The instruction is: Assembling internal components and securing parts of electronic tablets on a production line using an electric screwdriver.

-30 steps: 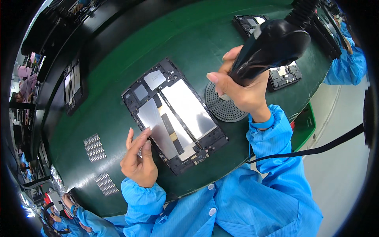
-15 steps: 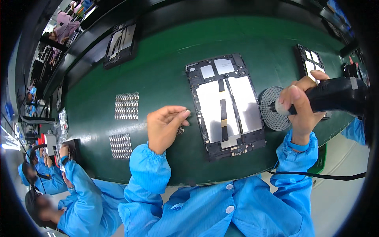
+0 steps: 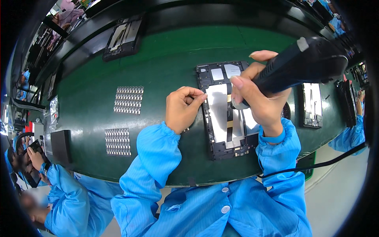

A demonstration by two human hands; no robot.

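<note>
An opened tablet (image 3: 217, 108) with silver panels and a black frame lies upright before me on the green bench. My right hand (image 3: 262, 100) is wrapped round a thick black electric screwdriver (image 3: 300, 65) over the tablet's right half; its tip is hidden by my fingers. At the tablet's upper left edge, my left hand (image 3: 182, 107) has thumb and fingertips pinched together. Whatever lies between them is too small to make out. Beneath the left hand, a small dark part (image 3: 185, 129) shows partly on the bench.
Two sheets of small metal parts (image 3: 128, 100) (image 3: 117, 142) lie on the left. Further opened tablets (image 3: 123, 37) (image 3: 312, 104) rest at the far left and the right. A black cable (image 3: 316, 168) crosses at lower right. A co-worker in blue (image 3: 75, 193) sits to my left.
My right hand has carried the screwdriver left from the round perforated dish to over the tablet. My left hand has moved up and right to the tablet's edge, still pinched. The view has shifted somewhat.
</note>
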